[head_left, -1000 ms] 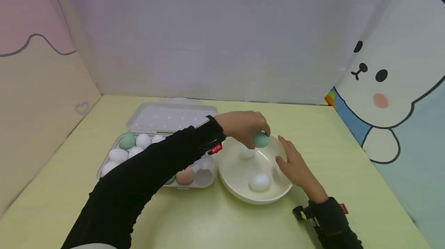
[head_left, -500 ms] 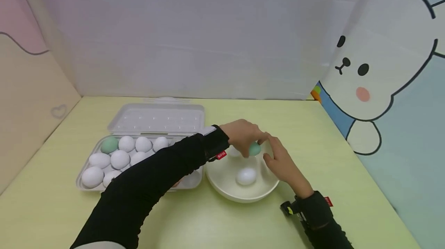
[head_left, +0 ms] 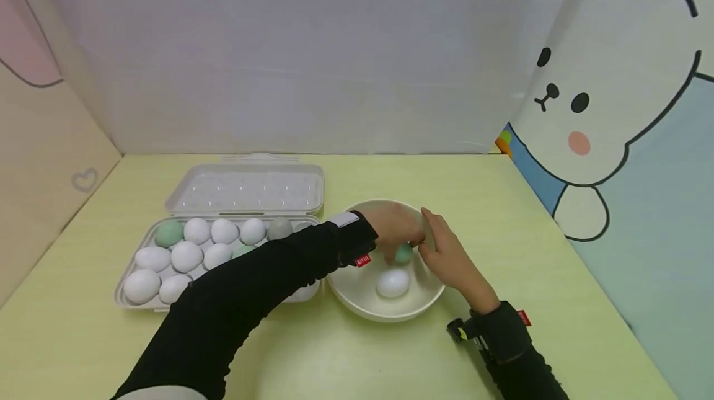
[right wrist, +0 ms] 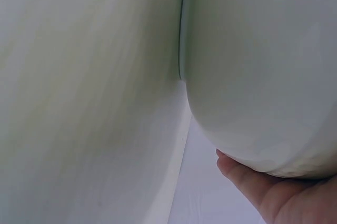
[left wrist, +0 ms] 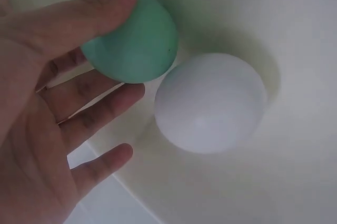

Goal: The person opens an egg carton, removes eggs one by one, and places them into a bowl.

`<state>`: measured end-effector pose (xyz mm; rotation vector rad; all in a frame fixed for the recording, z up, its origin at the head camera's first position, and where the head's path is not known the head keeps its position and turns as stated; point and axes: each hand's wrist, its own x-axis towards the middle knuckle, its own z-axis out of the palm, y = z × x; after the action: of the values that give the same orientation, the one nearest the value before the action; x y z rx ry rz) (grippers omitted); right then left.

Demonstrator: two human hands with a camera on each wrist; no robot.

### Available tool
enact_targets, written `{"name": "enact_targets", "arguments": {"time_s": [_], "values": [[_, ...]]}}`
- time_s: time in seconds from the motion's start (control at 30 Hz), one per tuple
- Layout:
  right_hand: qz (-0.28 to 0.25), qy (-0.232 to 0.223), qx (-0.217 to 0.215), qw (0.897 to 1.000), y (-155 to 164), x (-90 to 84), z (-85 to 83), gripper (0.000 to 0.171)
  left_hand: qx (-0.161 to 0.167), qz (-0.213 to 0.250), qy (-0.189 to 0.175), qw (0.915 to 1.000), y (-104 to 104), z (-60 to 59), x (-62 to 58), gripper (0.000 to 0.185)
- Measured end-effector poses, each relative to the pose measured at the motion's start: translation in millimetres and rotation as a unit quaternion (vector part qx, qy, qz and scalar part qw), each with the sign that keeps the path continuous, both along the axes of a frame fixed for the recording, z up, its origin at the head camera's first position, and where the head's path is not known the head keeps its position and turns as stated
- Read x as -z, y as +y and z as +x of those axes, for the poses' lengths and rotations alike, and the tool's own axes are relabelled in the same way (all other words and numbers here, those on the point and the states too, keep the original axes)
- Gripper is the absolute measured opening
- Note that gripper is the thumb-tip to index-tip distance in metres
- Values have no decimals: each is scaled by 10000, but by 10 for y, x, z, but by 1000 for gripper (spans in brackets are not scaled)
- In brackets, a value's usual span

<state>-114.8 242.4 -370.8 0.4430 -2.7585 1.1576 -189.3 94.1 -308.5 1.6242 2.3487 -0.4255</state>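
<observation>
Inside the cream bowl (head_left: 362, 307), my left hand (head_left: 396, 226) holds a green egg (left wrist: 137, 40) between thumb and fingers. Right beside it a white egg (left wrist: 210, 103) lies on the bowl's floor. My right hand (head_left: 453, 258) steadies the bowl at its right side, gripping the rim with the thumb inside. In the right wrist view, fingertips (right wrist: 239, 174) press the outer wall of the bowl. Part of the bowl's far left interior is hidden behind my left hand.
Left of the bowl stands a clear plastic egg carton (head_left: 134, 301) with several white and green eggs, its lid (head_left: 251, 189) folded back. My left sleeve (head_left: 268, 288) covers its right part. A wall (head_left: 307, 77) closes off the table's back edge.
My left hand has lowered the green egg into the bowl, next to the white egg. The right hand has come in closer on the bowl's rim. The head view has shifted rightward.
</observation>
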Motion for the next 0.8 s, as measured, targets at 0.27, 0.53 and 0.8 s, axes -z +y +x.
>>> {"name": "enact_targets", "arguments": {"time_s": [0.27, 0.53, 0.8], "values": [[-20, -52, -17, 10000, 15, 14, -8, 64, 177, -137, 263, 9994, 54, 18, 75, 46], [2, -34, -76, 10000, -10, 14, -4, 63, -247, 52, 90, 9996, -70, 89, -32, 58], [99, -167, -22, 9998, 24, -34, -2, 63, -398, 707, 451, 9957, -561, 107, -542, 47]]}}
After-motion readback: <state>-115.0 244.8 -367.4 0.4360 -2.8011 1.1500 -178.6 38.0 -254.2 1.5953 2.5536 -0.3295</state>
